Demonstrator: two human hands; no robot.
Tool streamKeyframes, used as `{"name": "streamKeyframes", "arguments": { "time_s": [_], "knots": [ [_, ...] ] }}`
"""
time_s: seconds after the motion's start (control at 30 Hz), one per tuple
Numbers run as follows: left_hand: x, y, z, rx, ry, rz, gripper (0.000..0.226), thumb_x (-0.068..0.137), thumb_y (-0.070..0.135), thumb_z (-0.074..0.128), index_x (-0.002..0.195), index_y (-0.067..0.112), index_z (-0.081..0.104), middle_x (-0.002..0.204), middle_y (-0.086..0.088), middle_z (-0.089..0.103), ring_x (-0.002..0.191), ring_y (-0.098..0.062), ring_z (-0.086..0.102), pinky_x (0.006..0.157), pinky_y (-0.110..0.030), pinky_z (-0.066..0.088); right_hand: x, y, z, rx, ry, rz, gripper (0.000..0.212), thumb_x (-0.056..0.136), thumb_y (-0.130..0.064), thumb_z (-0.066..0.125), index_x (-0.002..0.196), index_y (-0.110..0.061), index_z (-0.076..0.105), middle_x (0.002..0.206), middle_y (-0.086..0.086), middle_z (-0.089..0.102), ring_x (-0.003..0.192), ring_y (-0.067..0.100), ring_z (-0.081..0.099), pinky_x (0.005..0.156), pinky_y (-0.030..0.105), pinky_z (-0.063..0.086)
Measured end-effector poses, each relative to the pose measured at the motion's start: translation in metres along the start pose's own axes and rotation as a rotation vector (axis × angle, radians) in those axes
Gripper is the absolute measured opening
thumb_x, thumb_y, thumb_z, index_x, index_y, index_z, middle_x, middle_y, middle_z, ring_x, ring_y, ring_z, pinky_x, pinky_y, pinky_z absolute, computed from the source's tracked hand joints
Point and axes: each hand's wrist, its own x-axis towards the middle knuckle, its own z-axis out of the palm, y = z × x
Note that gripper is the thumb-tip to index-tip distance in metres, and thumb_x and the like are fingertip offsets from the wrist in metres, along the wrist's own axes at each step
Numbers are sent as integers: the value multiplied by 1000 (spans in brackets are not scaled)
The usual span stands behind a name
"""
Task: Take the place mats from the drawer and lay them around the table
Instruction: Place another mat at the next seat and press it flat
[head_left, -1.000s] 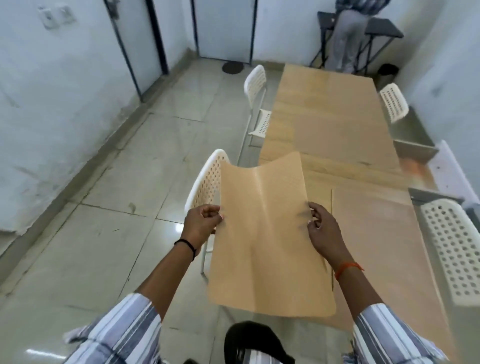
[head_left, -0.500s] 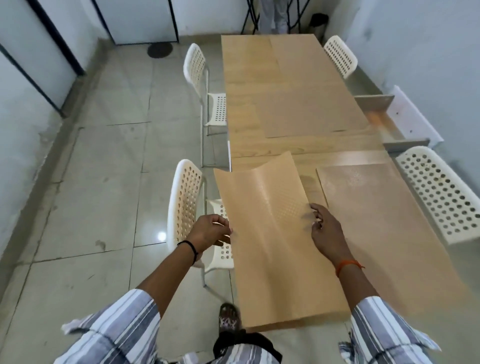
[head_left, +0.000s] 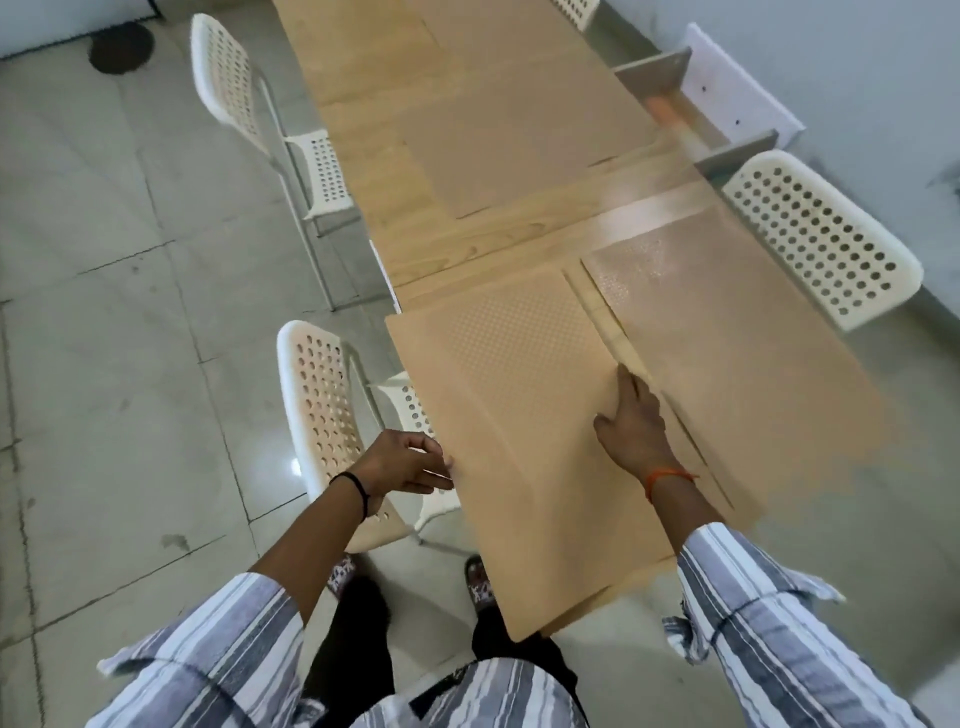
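Fingers (head_left: 626, 387) of the right hand (head_left: 636, 428): straight and close together, laid flat on the right edge of the tan place mat (head_left: 519, 415), thumb spread out to the left on its surface. Fingers (head_left: 434, 470) of the left hand (head_left: 402, 465): loosely extended, tips at the mat's left edge; whether they pinch the edge or only touch it cannot be told.

Table (head_left: 374, 171): long, light wood grain, running from the near right to the top of the view.

Held place mat: tan, dotted texture on its far half; far end lying on the table's near left corner, left side overhanging the table edge, near end sticking out past the table end above the floor.

Second place mat (head_left: 737, 364): same colour, flat on the table just to the right of the held one, a narrow strip of wood between them.

Third place mat (head_left: 524, 140): flat, farther up the table on the right side.

Fourth place mat (head_left: 483, 26): at the top edge, partly cut off.

Chairs: white, perforated. One (head_left: 322, 410) at the near left, beside the left hand; one (head_left: 260, 114) farther up the left side; one (head_left: 826, 234) on the right.

Drawer (head_left: 680, 98): pulled open at the right edge of the table, white front panel facing the wall.

Sleeves (head_left: 769, 613): grey and white stripes on both arms.

Wristbands: black (head_left: 358, 491) on the left wrist, orange (head_left: 667, 475) on the right.
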Motion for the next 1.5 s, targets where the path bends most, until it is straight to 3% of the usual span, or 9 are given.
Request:
{"name": "streamKeyframes", "arguments": {
  "time_s": [0.17, 0.37, 0.5, 0.57, 0.7, 0.9, 1.0, 1.17, 1.5],
  "knots": [
    [16, -10, -17, 30, -157, -54, 8, 87, 15, 70, 90, 10, 65, 97, -14, 75, 91, -27, 74, 79, -31, 55, -23, -8, 27, -125, 94, 4, 75, 93, -22, 55, 156, -15, 15, 165, 7, 7, 150, 30, 9, 120, 49, 12],
    [31, -13, -24, 224, -309, -41, 9, 92, 10, 61, 83, 10, 63, 97, -13, 76, 80, -18, 74, 68, -25, 53, -94, -63, 76, 7, 132, 15, 78, 84, -53, 54, 151, -20, 32, 161, 5, 24, 147, 29, 21, 119, 48, 22],
    [35, -17, -30, 454, -340, 32, 9, 89, 6, 62, 95, 2, 67, 91, -13, 75, 68, -19, 72, 59, -26, 51, -137, -96, 125, -124, 121, 63, 89, 79, -49, 70, 152, -20, 29, 162, 3, 19, 148, 27, 19, 119, 47, 20],
    [39, -18, -33, 672, -298, 153, 10, 87, 9, 62, 92, 7, 69, 85, -8, 76, 67, -19, 73, 58, -26, 53, -149, -99, 141, -129, 131, 153, 93, 78, -49, 71, 153, -20, 25, 164, 3, 14, 149, 28, 16, 120, 48, 17],
    [49, -3, -37, 1190, -189, 673, 12, 88, 24, 61, 96, 24, 70, 85, 10, 73, 74, -11, 68, 69, -29, 55, -159, -99, 157, -115, 158, 270, 89, 80, -36, 71, 153, -17, 24, 164, 7, 10, 150, 32, 13, 119, 51, 17],
    [78, 15, -37, 1480, -315, 1112, 47, 81, 23, 70, 127, 19, 58, 130, -3, 57, 118, -26, 53, 92, -42, 48, -153, -96, 166, -124, 235, 325, 83, 76, -25, 74, 148, -14, 35, 161, 10, 22, 147, 35, 23, 114, 57, 27],
    [93, 21, -43, 1657, -379, 1071, 73, 78, 35, 75, 143, 26, 44, 157, -2, 31, 143, -27, 28, 113, -47, 29, -149, -100, 168, -103, 254, 339, 83, 76, -23, 74, 148, -14, 35, 162, 11, 21, 148, 35, 21, 114, 59, 26],
    [114, 40, -47, 1751, -402, 1050, 71, 89, 34, 64, 150, 36, 28, 163, 4, 11, 150, -24, 8, 118, -53, 14, -144, -100, 166, -71, 258, 332, 77, 85, -22, 68, 152, -23, 29, 165, 7, 8, 152, 31, 8, 118, 57, 18],
    [128, 77, -38, 1864, -515, 1004, 72, 89, 32, 64, 151, 36, 26, 163, 5, 8, 150, -25, 6, 116, -53, 21, -120, -105, 155, -7, 173, 407, 92, 87, -17, 70, 156, -34, 12, 166, -2, -7, 153, 27, -5, 120, 58, 10]
  ]
}}
